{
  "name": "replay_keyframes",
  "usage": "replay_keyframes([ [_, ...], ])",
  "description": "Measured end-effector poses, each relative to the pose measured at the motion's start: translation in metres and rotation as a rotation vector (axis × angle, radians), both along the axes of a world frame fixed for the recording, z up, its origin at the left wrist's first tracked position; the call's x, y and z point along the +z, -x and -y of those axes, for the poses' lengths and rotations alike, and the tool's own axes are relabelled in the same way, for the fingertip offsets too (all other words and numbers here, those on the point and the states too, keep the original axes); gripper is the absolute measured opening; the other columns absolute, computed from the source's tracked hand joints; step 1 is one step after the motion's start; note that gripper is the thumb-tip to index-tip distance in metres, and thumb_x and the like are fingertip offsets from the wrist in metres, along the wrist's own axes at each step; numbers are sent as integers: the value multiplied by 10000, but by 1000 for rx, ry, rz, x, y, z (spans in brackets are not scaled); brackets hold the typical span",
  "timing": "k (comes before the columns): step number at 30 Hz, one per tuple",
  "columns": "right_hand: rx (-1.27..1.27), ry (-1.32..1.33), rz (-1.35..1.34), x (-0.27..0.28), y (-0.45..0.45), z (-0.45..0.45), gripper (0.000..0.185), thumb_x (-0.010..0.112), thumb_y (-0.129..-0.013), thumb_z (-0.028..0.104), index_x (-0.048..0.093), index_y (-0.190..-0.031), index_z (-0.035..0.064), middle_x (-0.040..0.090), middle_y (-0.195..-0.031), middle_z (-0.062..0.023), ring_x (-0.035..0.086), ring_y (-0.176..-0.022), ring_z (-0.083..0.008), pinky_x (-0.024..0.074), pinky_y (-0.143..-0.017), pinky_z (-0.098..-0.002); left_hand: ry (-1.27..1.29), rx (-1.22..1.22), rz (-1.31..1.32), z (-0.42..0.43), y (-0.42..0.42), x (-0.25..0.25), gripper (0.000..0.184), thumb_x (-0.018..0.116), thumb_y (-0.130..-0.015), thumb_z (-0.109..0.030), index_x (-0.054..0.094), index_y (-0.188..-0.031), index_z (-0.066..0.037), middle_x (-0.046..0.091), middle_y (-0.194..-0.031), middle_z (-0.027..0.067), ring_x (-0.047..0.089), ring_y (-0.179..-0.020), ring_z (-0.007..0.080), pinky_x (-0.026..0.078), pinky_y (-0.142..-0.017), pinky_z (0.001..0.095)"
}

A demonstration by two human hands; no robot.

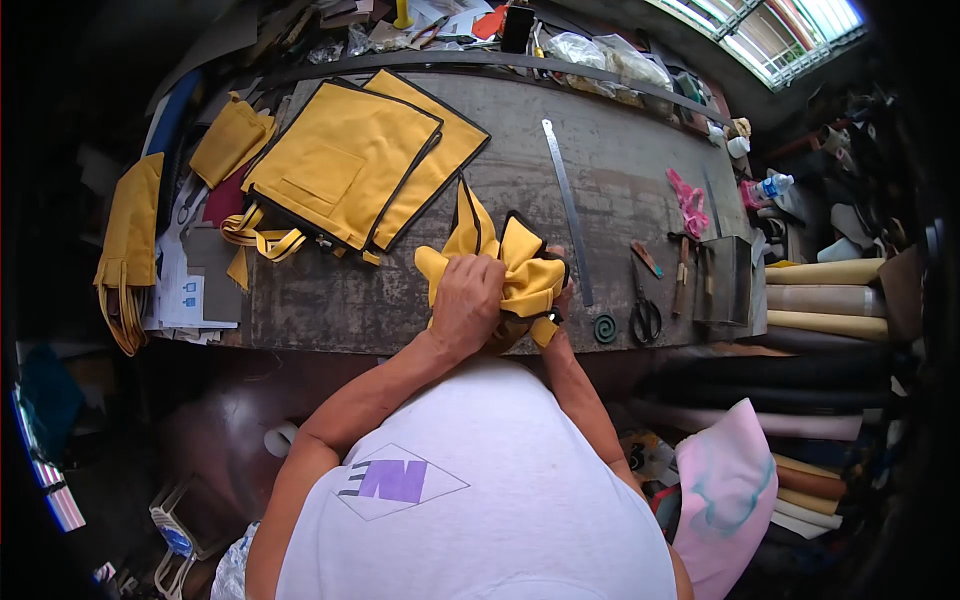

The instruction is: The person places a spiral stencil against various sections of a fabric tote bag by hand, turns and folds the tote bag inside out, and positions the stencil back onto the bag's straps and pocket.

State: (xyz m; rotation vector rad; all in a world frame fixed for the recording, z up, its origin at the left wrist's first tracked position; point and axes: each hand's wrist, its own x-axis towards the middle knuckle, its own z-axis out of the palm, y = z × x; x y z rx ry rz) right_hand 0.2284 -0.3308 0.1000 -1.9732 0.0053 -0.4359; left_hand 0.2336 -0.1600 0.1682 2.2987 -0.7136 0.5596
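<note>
A bunched yellow fabric piece with black edging point(533, 285) is gathered over the front edge of the workbench, close to my body. My left hand point(468, 302) is closed on its left side, knuckles up. At the right side of the bundle is my right hand point(566, 296), mostly hidden by the folds, its visible fingers wrapped round the cloth. One pointed corner of the fabric stands up between the hands. Beyond my left hand lie flat yellow fabric panels with black edging point(345, 160), stacked, the top one with a stitched pocket and straps.
Right of my hands are a steel ruler point(568, 210), black scissors point(645, 312), a green coil point(604, 328), a hammer point(682, 275) and a metal box point(728, 280). Pink ribbon point(688, 203) lies farther back. More yellow pieces point(130, 225) hang at the left edge. Rolls point(825, 300) fill the right.
</note>
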Motion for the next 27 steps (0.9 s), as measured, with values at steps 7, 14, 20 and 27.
replay_keyframes([
  [7, -63, -113, -30, -15, 0, 0, 254, 717, -911, 177, 578, -1085, 53, 593, -1053, -50, 620, -943, -127, 524, -815, -291, -3, -93, 163, 3, 1, 4, 218, 636, -754, -59, 552, -951, -13, 587, -942, 147, 591, -975, 343, 474, -847, 432],
  [14, -34, -391, 25, -11, 9, -2, 431, 761, -887, 173, 551, -1234, 29, 573, -1134, -49, 590, -1041, -140, 494, -941, -300, 2, -114, -171, 1, 19, -18, 410, 736, -684, -17, 554, -1052, -5, 623, -1023, 156, 613, -918, 341, 473, -803, 436],
  [20, 30, -168, 6, -38, 12, 11, 586, 814, -846, 180, 504, -1323, 40, 603, -1165, -60, 598, -1054, -144, 493, -939, -300, 114, -137, -69, 8, 19, 5, 337, 701, -695, -12, 543, -992, -18, 591, -929, 143, 592, -886, 329, 449, -801, 429],
  [27, -27, -86, -52, -29, 24, 11, 508, 790, -864, 167, 535, -1283, 36, 619, -1155, -66, 612, -1047, -159, 497, -933, -309, 18, -247, -56, 17, 16, 21, 224, 661, -735, -59, 535, -919, -34, 549, -875, 119, 575, -839, 297, 447, -788, 404],
])
